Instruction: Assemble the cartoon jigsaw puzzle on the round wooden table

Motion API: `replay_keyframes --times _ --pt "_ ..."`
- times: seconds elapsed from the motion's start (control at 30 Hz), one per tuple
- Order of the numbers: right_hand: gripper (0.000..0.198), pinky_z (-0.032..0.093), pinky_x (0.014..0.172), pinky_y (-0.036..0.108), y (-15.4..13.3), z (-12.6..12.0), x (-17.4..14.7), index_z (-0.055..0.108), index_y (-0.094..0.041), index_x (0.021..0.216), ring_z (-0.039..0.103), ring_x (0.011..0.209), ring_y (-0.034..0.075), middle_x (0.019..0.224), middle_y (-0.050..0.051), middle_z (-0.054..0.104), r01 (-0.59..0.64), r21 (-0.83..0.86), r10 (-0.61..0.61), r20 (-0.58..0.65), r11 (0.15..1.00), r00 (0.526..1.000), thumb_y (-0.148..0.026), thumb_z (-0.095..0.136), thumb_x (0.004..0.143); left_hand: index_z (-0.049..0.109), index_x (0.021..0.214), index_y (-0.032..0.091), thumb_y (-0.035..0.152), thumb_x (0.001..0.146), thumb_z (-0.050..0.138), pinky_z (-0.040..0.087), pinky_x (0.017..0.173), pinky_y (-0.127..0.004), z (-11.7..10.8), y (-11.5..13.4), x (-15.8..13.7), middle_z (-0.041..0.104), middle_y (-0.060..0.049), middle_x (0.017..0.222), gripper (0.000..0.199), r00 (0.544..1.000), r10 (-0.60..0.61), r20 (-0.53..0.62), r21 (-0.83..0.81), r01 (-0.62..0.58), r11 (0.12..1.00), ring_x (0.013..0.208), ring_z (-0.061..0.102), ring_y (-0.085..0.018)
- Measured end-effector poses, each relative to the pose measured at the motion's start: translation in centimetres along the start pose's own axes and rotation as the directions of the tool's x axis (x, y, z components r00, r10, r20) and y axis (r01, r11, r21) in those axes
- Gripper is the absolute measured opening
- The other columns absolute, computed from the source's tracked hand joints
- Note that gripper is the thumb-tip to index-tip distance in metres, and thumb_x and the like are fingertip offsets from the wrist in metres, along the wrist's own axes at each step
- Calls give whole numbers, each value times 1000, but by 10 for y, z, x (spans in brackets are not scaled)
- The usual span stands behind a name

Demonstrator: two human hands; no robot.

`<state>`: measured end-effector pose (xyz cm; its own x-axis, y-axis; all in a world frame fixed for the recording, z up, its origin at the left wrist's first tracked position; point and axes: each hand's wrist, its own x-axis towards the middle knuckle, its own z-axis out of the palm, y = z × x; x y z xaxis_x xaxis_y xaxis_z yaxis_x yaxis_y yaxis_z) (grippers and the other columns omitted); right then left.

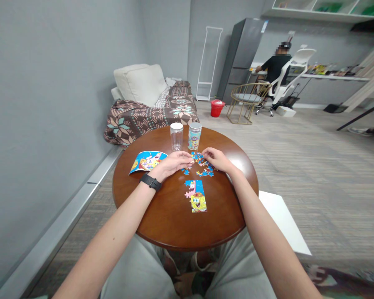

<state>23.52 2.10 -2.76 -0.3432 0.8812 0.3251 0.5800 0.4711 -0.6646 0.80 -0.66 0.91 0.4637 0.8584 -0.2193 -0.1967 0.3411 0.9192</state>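
Note:
Loose jigsaw puzzle pieces [206,171], mostly blue, are heaped at the middle of the round wooden table [165,216]. On the left of the heap, my left hand [173,162] is closed, with a small pale puzzle piece [192,161] pinched at its fingertips. My right hand [217,159] reaches in from the right with curled fingers at the pieces; what they hold, if anything, is hidden. Nearer to me lies a joined puzzle section [198,196] with a yellow cartoon face, a pink figure and blue background. A curled picture sheet [148,160] rests left of my left hand.
Behind the pieces stand a clear jar [176,138] with a white lid and a printed jar [195,137] with a silvery lid. A patterned sofa [149,114] is beyond the table. Further back are a red bin [217,108], a wire chair [246,99] and a seated person [276,68].

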Motion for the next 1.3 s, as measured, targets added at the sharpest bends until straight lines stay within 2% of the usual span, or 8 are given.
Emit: replay_keyframes --times 0.17,0.33,0.53,0.83,1.0,1.3 --pt "18 45 68 27 2 1 0 64 -17 90 54 67 13 81 3 65 0 8 0 -3 1000 1000 -24 49 85 58 83 11 10 65 82 54 67 -23 -3 -1 0 68 -2 72 29 1000 1 -3 15 -1 1000 65 67 -10" --pt "18 46 68 27 2 2 0 65 -17 91 54 68 14 82 3 66 2 15 -2 -9 1000 1000 -23 49 84 56 86 13 17 63 85 54 61 -25 -4 -1 -1 68 -3 73 37 997 -62 39 67 59 996 62 67 -12" --pt "19 45 68 28 1 1 0 65 -17 91 54 68 14 81 3 66 -3 8 3 -6 1000 1000 -23 48 84 56 80 11 9 69 79 52 73 -24 -3 -2 1 67 -2 72 25 1000 -9 10 33 8 999 66 66 -9" --pt "18 46 67 28 1 1 1 65 -17 90 53 66 13 79 3 65 3 4 -3 0 1000 1000 -24 49 84 57 83 12 12 63 84 54 76 -26 -4 -1 -1 70 -4 79 34 997 16 80 66 -21 998 74 70 -13" --pt "19 45 67 27 2 1 1 64 -17 91 53 66 13 79 3 64 -8 -4 8 4 1000 1000 -24 48 84 57 84 12 10 64 82 55 78 -29 -5 0 -1 71 -6 81 32 999 10 41 82 -14 997 75 70 -14" --pt "18 47 70 28 2 2 1 65 -18 90 55 70 14 84 4 65 -4 -7 4 -13 1000 1000 -23 49 84 57 74 12 9 63 80 53 77 -26 -4 -1 1 65 0 72 26 999 17 37 58 -19 998 67 65 -9"
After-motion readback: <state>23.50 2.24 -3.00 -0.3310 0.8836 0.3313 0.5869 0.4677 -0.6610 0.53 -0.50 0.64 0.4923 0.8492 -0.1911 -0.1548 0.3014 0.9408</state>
